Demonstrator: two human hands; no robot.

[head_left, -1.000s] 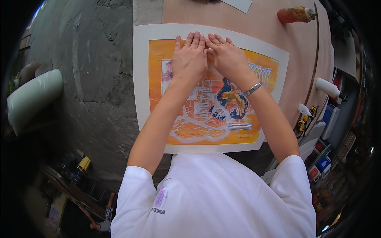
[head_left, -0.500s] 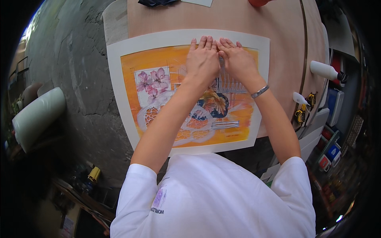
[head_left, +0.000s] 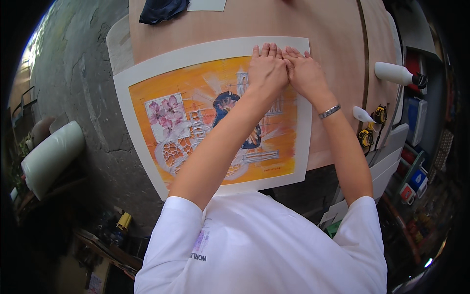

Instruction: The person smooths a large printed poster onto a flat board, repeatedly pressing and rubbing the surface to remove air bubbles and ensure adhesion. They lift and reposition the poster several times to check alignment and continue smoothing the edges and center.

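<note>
An orange mixed-media picture [head_left: 200, 73] with pink flowers and lace shapes lies on the table, framed by a white mat board [head_left: 215, 47]. My left hand [head_left: 268, 71] rests palm down across the mat's far strip and the picture's upper edge, its fingers stretched out and pointing away from me. Beside it, my right hand [head_left: 307, 73] presses down near the far right corner, fingers extended as well. The two hands touch at the thumbs. Neither holds anything, and my forearms cover part of the picture.
On the right of the wooden table [head_left: 338, 88] are a white bottle [head_left: 393, 72], a small white glue bottle [head_left: 362, 114] and a yellow-black tape measure [head_left: 365, 137]. A dark cloth [head_left: 163, 10] lies at the far left. A pale roll [head_left: 54, 159] stands left.
Both hands have slid to the right along the mat's far strip, closer to its right corner. The whole scene has shifted left in view, and more of the dark cloth shows.
</note>
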